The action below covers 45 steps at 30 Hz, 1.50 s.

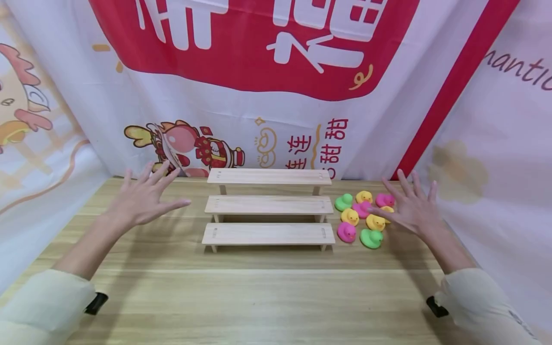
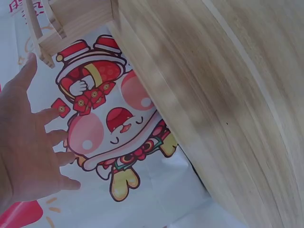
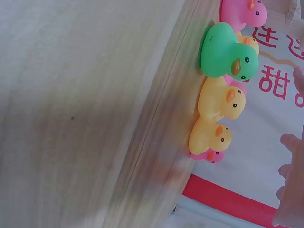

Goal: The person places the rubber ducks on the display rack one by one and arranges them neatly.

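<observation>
A three-step wooden rack (image 1: 268,205) stands on the table in the head view, its shelves bare. To its right sits a cluster of rubber ducks in green, yellow and pink, among them a green duck (image 1: 371,238) and a pink duck (image 1: 347,232) in front. My left hand (image 1: 144,197) is held above the table left of the rack, fingers spread, touching nothing. My right hand (image 1: 412,207) hovers at the right of the ducks with fingers spread and nothing held; its thumb overlaps some ducks in the head view. The right wrist view shows a green duck (image 3: 223,50) near yellow ones.
The wooden table (image 1: 254,297) extends toward me in front of the rack. Behind it hangs a white and red printed cloth (image 1: 241,79). More printed cloth (image 1: 496,143) closes off the right side, and another cloth (image 1: 39,182) the left.
</observation>
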Available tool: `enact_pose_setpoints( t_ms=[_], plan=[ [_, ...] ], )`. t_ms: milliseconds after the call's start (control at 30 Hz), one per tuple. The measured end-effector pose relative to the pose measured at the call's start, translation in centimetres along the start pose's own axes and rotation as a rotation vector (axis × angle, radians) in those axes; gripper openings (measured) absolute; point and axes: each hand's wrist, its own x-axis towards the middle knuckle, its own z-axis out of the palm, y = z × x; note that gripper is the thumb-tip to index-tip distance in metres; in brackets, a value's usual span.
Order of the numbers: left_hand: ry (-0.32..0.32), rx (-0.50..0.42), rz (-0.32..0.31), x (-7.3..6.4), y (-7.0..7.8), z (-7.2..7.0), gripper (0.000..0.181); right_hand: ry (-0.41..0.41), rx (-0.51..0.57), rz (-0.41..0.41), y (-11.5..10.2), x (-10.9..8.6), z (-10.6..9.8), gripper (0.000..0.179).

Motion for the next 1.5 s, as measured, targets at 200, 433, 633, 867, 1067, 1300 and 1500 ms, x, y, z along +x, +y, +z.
enact_pose_setpoints(
  t_ms=[200, 433, 633, 867, 1067, 1300, 1500],
  plan=[
    [0.008, -0.065, 0.063, 0.5, 1.1, 0.3, 0.095, 0.002, 0.034, -0.004, 0.1, -0.2, 0.0, 0.099],
    [0.036, -0.176, 0.105, 0.9, 2.3, 0.8, 0.085, -0.040, 0.046, -0.003, 0.4, -0.2, -0.2, 0.094],
    [0.033, -0.276, 0.136, 1.3, 2.6, 1.4, 0.075, -0.059, 0.097, -0.055, 1.4, -0.1, -0.1, 0.080],
    [0.002, -0.365, 0.200, 1.8, 3.2, 2.2, 0.067, -0.079, 0.300, -0.081, 1.6, 0.3, 0.3, 0.046],
    [-0.028, -0.447, 0.245, 2.3, 3.3, 3.0, 0.058, -0.137, 0.405, -0.149, 1.5, 0.3, 0.9, 0.028],
    [-0.058, -0.527, 0.272, 2.5, 3.3, 3.4, 0.056, -0.246, 0.447, -0.136, 1.2, 0.6, 1.6, 0.032],
    [-0.080, -0.614, 0.261, 2.5, 3.0, 3.4, 0.056, -0.223, 0.442, -0.180, 1.2, 0.9, 1.6, 0.028]
  ],
)
